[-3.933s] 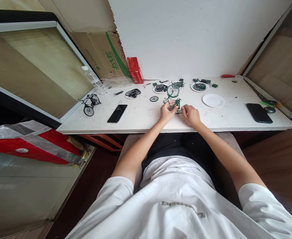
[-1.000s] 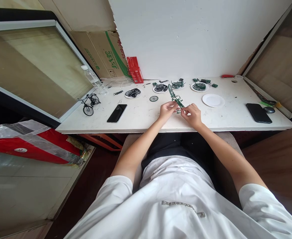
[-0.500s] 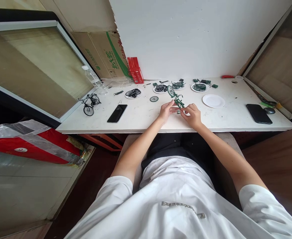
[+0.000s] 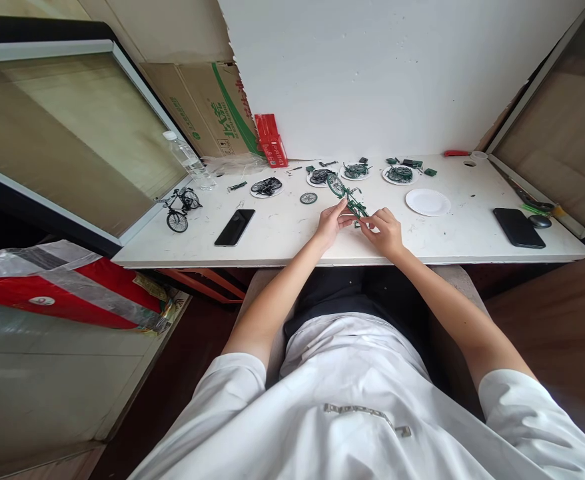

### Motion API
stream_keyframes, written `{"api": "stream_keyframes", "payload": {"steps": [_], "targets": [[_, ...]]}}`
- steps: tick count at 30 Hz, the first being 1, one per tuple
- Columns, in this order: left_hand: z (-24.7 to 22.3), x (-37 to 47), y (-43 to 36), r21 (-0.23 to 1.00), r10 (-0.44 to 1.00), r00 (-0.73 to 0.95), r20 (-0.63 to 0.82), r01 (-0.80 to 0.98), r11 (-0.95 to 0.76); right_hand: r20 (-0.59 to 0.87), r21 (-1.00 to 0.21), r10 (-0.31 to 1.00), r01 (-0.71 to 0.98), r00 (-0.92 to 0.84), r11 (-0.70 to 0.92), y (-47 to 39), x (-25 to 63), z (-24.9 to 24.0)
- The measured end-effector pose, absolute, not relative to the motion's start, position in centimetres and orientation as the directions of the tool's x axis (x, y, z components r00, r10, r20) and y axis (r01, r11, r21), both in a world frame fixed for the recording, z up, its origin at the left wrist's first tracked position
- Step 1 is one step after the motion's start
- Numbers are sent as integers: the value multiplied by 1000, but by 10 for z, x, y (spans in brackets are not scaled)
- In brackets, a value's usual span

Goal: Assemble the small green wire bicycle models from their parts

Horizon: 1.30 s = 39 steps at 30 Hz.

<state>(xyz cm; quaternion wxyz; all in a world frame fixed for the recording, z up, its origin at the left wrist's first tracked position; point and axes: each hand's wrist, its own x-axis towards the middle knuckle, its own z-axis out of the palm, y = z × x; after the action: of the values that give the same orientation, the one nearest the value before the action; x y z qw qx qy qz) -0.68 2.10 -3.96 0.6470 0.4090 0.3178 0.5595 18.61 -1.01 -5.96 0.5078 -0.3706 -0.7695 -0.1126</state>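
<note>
A green model bicycle frame [image 4: 355, 205] with one wheel at its upper left is held tilted above the table's front part. My left hand [image 4: 333, 222] grips it from the left, fingers closed round its lower side. At its lower right end, my right hand [image 4: 383, 230] pinches it with thumb and fingertips. A small green part [image 4: 357, 225] shows between the hands. Left of them, a loose wheel [image 4: 308, 198] lies flat on the white table [image 4: 282, 233]. Behind are plates with dark parts [image 4: 320, 177] and green parts [image 4: 356, 171].
A finished black model bicycle [image 4: 181, 208], a bottle [image 4: 190, 162] and a phone [image 4: 235, 227] are at the left. An unfilled white plate [image 4: 428, 202], another phone [image 4: 518, 228] and a black mouse [image 4: 540, 222] are at the right. A red box [image 4: 271, 141] stands behind.
The wheel end of the green model bicycle has swung slightly left and down, and the frame is tilted flatter. Both hands remain on it, nearly in place.
</note>
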Motion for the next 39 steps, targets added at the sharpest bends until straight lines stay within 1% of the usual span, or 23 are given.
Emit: {"api": "stream_keyframes", "payload": {"steps": [3,12,17,20,25,32,39], "targets": [[-42,-8,23,876,980,188,57,-481,42,844,-220,493,702,-210,677,-10,186,-60],[-45,-9,25,866,968,240,75,-496,55,851,-230,488,697,-194,679,-10,185,-61],[-44,-10,23,873,964,252,79,-484,55,841,-249,509,703,-185,667,-10,185,-61],[-44,-10,23,873,961,264,81,-484,60,848,-236,494,699,-191,676,-10,186,-61],[-42,-9,22,866,960,266,83,-497,62,845,-237,500,708,-187,665,-10,186,-60],[-39,-9,19,876,965,254,59,-476,72,821,-270,541,708,-185,652,-11,186,-60],[-40,-10,20,877,964,258,67,-476,66,832,-261,524,706,-181,658,-11,185,-59]]}}
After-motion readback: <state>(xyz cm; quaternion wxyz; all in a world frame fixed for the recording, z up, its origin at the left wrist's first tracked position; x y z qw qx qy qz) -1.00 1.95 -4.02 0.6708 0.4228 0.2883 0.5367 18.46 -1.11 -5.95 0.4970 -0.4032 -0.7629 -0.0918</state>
